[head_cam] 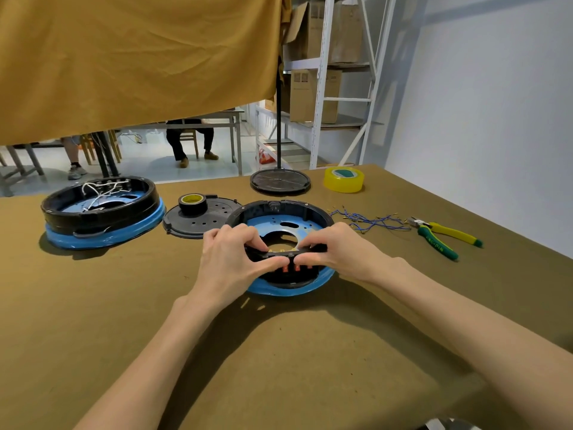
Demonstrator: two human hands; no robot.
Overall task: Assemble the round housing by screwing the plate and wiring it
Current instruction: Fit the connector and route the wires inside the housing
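Observation:
A round black housing (280, 209) with a blue base and a blue inner plate (273, 226) lies on the table in front of me. Across its near side sits a black curved bracket (280, 253) with small brass contacts and orange parts below it. My left hand (231, 259) pinches the bracket's left end with thumb and fingers. My right hand (336, 251) pinches its right end the same way. My thumbs nearly meet at the bracket's middle. A bundle of blue wires (369, 220) with brass ends lies to the right of the housing.
A second housing (99, 212) with white wires stands at the left. A black cover plate (198, 221) carries a roll of black tape (193, 203). Green-and-yellow pliers (440, 235), yellow tape (343, 179) and a round stand base (280, 180) lie farther back. People sit beyond the table.

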